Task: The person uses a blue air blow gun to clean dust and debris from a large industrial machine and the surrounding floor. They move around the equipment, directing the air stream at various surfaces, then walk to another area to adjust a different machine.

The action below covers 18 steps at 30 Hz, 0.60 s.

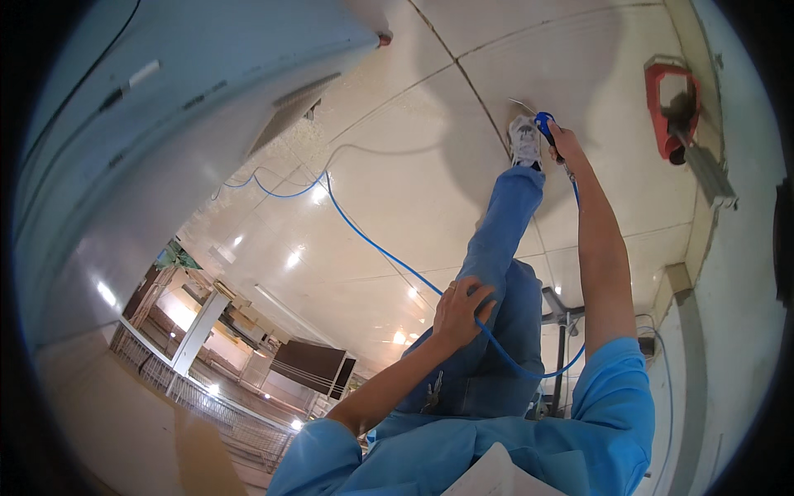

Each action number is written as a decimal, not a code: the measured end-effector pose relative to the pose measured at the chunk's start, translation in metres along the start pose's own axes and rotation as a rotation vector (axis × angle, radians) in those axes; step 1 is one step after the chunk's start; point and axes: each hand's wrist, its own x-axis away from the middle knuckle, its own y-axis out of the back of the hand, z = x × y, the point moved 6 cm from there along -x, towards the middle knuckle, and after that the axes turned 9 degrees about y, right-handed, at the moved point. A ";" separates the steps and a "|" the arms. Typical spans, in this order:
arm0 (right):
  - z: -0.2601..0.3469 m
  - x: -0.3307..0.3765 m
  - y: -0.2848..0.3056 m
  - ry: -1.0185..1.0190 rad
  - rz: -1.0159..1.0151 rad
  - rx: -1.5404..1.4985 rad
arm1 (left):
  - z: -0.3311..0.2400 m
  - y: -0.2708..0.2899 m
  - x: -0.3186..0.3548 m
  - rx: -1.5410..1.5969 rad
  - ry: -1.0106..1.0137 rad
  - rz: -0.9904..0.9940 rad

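My right hand [566, 142] is stretched forward over the floor and closed round a blue air blow gun [544, 122]. Its thin bent nozzle points out past the toe of a white-and-grey shoe [525, 142] on my foot. From the metal fitting under the grip, a blue air hose [376, 245] loops back beside my arm. Over my jeans [498, 219], near the knee, my left hand [460, 315] has its fingers curled round that hose. The hose then runs on across the floor to the far left.
A large pale blue cabinet-like body [207, 99] fills the left. By the right wall stands a red frame with a grey metal bar [711, 169]. A black-legged stand [562, 318] is beside my legs. Racks and a dark box [310, 366] lie lower left.
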 end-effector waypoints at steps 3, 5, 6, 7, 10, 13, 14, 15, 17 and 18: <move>-0.022 0.031 -0.030 0.067 0.035 -0.001 | 0.030 -0.024 0.031 -0.018 0.000 -0.032; -0.033 0.048 -0.057 0.107 0.082 -0.088 | 0.051 -0.031 0.052 -0.015 0.016 -0.056; -0.045 0.063 -0.076 0.078 0.051 -0.127 | 0.064 -0.030 0.072 -0.017 0.014 -0.045; -0.055 0.073 -0.093 0.069 0.032 -0.173 | 0.075 -0.027 0.090 -0.017 0.020 -0.031; -0.086 0.100 -0.142 0.065 0.011 -0.116 | 0.112 -0.023 0.133 -0.039 0.019 -0.015; -0.115 0.120 -0.199 0.086 -0.035 0.004 | 0.169 -0.019 0.161 -0.112 0.058 0.013; -0.128 0.128 -0.218 0.061 -0.057 0.060 | 0.192 -0.021 0.170 -0.134 0.083 0.024; -0.135 0.133 -0.240 0.093 -0.031 0.022 | 0.215 -0.019 0.175 -0.180 0.073 0.032; -0.153 0.143 -0.286 0.064 0.027 -0.016 | 0.262 -0.014 0.187 -0.268 0.066 0.054; -0.158 0.148 -0.309 0.079 0.050 -0.041 | 0.284 -0.014 0.193 -0.254 0.066 0.070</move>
